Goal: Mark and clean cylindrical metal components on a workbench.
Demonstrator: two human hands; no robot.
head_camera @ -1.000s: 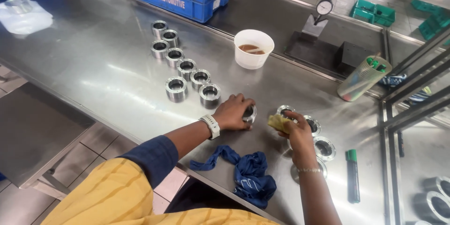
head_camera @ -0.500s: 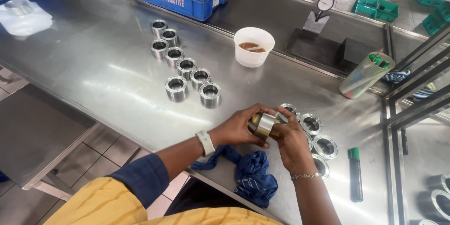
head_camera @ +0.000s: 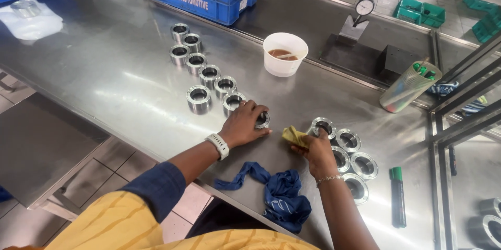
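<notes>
One steel bearing ring (head_camera: 262, 120) sits under your left hand (head_camera: 241, 124), fingers closed on it—likely heavy, rigid, slick, so grip its outer wall—while your right hand (head_camera: 315, 151) clutches a soft yellow cloth (head_camera: 293, 136).

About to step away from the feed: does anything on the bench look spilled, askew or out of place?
Nothing spilled or damaged. Only the blue cloth stands out: it lies crumpled, hanging over the table edge.

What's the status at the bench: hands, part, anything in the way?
Left hand clamped on a metal ring, set down on the steel table. Right hand grips a yellow cloth beside the ring cluster. Blue rag lies near the table edge, clear of both hands.
</notes>
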